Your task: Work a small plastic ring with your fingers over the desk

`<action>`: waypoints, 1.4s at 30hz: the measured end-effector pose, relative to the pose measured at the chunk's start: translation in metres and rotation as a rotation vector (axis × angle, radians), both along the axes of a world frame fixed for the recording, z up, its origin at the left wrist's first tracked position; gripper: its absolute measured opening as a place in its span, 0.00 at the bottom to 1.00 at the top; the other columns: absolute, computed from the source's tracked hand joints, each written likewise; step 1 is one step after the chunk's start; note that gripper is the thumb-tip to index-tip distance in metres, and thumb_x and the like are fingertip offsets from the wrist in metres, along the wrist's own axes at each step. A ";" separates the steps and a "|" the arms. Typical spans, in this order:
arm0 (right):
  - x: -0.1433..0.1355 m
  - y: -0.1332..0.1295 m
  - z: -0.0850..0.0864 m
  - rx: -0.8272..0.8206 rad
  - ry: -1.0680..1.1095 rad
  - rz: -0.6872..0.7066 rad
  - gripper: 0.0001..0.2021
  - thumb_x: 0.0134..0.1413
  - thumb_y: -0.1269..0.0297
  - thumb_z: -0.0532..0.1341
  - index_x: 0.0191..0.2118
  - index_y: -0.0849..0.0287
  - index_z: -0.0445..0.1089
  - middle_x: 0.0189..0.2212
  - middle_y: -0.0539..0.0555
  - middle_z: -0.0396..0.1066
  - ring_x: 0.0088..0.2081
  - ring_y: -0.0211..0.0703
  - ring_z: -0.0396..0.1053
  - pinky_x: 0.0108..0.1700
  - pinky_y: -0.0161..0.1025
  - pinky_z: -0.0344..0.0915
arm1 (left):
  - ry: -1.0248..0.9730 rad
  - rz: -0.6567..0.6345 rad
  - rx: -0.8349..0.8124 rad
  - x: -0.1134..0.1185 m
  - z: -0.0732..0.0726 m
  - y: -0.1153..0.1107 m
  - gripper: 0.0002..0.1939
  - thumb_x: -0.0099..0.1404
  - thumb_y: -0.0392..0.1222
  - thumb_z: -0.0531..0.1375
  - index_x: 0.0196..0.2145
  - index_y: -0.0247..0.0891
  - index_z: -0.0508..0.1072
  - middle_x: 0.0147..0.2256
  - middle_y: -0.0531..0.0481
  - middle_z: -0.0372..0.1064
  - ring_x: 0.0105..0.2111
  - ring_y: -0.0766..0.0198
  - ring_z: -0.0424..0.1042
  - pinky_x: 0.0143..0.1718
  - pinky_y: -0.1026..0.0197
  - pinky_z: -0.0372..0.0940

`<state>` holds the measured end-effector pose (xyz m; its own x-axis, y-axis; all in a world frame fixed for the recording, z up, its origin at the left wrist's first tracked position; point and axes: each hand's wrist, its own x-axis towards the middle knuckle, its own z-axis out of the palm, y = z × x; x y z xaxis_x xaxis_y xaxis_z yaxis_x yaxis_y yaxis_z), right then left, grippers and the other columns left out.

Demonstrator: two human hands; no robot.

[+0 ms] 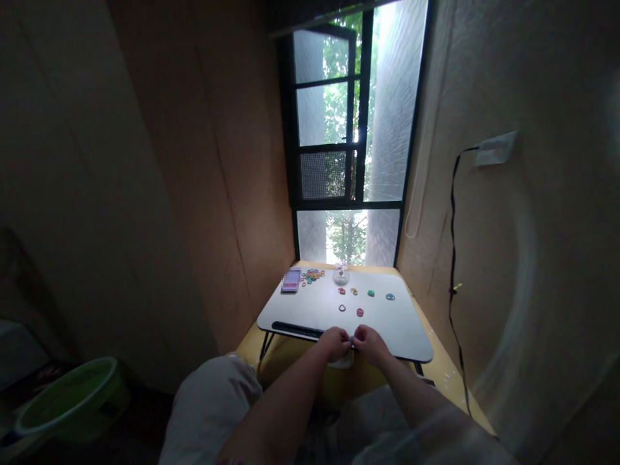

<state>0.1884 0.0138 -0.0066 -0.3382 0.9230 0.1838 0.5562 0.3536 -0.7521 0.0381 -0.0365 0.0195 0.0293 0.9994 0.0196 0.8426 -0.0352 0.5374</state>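
Note:
My left hand and my right hand meet at the near edge of the white folding table. Both are closed, fingertips pinched around a small grey-blue thing, mostly hidden, perhaps a hair tie. Just beyond them lie a pink bundled loop and a grey loop. Farther back, small bundles resembling hair ties form a row: red, yellow, green and blue. Behind the row stands a clear container.
A pile of coloured loops lies at the back left, beside a blurred-out phone-like rectangle. A black slot runs along the near left edge. Walls flank the table. A black cable hangs right; a green basin stands lower left.

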 end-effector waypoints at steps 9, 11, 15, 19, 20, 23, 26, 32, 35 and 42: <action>-0.007 0.011 -0.001 -0.059 -0.061 -0.010 0.07 0.44 0.73 0.62 0.23 0.58 0.63 0.20 0.46 0.65 0.25 0.36 0.62 0.27 0.32 0.53 | -0.021 0.022 -0.048 -0.001 0.004 -0.001 0.10 0.60 0.41 0.61 0.36 0.37 0.80 0.32 0.48 0.77 0.32 0.61 0.72 0.34 0.63 0.63; -0.008 0.014 -0.001 -0.079 -0.071 -0.008 0.07 0.43 0.73 0.62 0.23 0.58 0.63 0.19 0.46 0.64 0.25 0.35 0.61 0.26 0.31 0.52 | -0.020 0.030 -0.064 -0.001 0.003 0.001 0.09 0.59 0.41 0.61 0.36 0.38 0.80 0.31 0.49 0.77 0.32 0.61 0.72 0.34 0.63 0.63; -0.008 0.017 -0.001 -0.114 -0.081 0.002 0.07 0.42 0.74 0.63 0.22 0.59 0.64 0.19 0.45 0.65 0.24 0.34 0.62 0.26 0.30 0.53 | -0.021 0.033 -0.087 -0.002 -0.001 0.006 0.11 0.60 0.42 0.61 0.37 0.37 0.80 0.32 0.48 0.77 0.32 0.61 0.72 0.34 0.64 0.63; -0.007 0.017 -0.001 -0.123 -0.094 -0.005 0.06 0.43 0.73 0.63 0.24 0.60 0.65 0.20 0.46 0.66 0.25 0.35 0.62 0.27 0.31 0.53 | -0.026 0.021 -0.096 -0.004 -0.007 0.010 0.12 0.61 0.43 0.60 0.39 0.36 0.80 0.34 0.47 0.77 0.34 0.60 0.73 0.36 0.63 0.63; -0.007 0.016 -0.001 -0.122 -0.098 -0.007 0.06 0.44 0.73 0.63 0.24 0.60 0.65 0.20 0.47 0.66 0.26 0.35 0.62 0.27 0.31 0.53 | -0.027 0.017 -0.097 -0.004 -0.007 0.010 0.12 0.61 0.43 0.60 0.39 0.36 0.79 0.34 0.47 0.77 0.34 0.60 0.73 0.36 0.63 0.63; -0.007 0.016 -0.001 -0.123 -0.111 0.002 0.05 0.44 0.73 0.63 0.24 0.60 0.66 0.20 0.47 0.66 0.25 0.35 0.62 0.27 0.31 0.53 | -0.031 0.015 -0.097 -0.005 -0.008 0.011 0.12 0.61 0.43 0.60 0.39 0.37 0.79 0.35 0.47 0.77 0.35 0.61 0.73 0.38 0.63 0.63; -0.007 0.017 -0.002 -0.116 -0.119 0.011 0.05 0.45 0.72 0.63 0.24 0.60 0.66 0.20 0.47 0.67 0.26 0.35 0.63 0.28 0.32 0.54 | -0.033 0.021 -0.090 -0.004 -0.007 0.009 0.12 0.61 0.43 0.60 0.39 0.37 0.79 0.34 0.48 0.77 0.34 0.61 0.72 0.37 0.63 0.63; -0.007 0.016 -0.002 -0.098 -0.133 0.005 0.04 0.47 0.72 0.63 0.26 0.60 0.67 0.22 0.48 0.69 0.27 0.36 0.64 0.28 0.31 0.54 | -0.029 0.042 -0.086 0.000 -0.002 0.005 0.11 0.61 0.43 0.60 0.38 0.36 0.79 0.32 0.48 0.77 0.32 0.62 0.72 0.34 0.64 0.63; -0.007 0.013 0.002 -0.100 -0.139 0.006 0.04 0.48 0.71 0.62 0.26 0.60 0.67 0.23 0.48 0.69 0.27 0.36 0.64 0.28 0.31 0.54 | -0.014 0.047 -0.089 0.000 0.001 0.003 0.12 0.62 0.43 0.60 0.38 0.36 0.79 0.32 0.48 0.77 0.32 0.62 0.72 0.34 0.64 0.63; -0.006 0.012 0.013 -0.100 -0.159 0.042 0.04 0.46 0.72 0.63 0.25 0.60 0.67 0.21 0.48 0.67 0.26 0.36 0.61 0.28 0.32 0.52 | 0.047 0.012 -0.085 0.000 0.007 0.002 0.13 0.63 0.46 0.58 0.39 0.37 0.79 0.34 0.46 0.77 0.34 0.61 0.73 0.34 0.63 0.62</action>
<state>0.1826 0.0261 0.0068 -0.3946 0.9183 0.0333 0.6571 0.3073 -0.6883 0.0383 -0.0347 0.0267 0.0158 0.9977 -0.0661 0.8672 0.0192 0.4976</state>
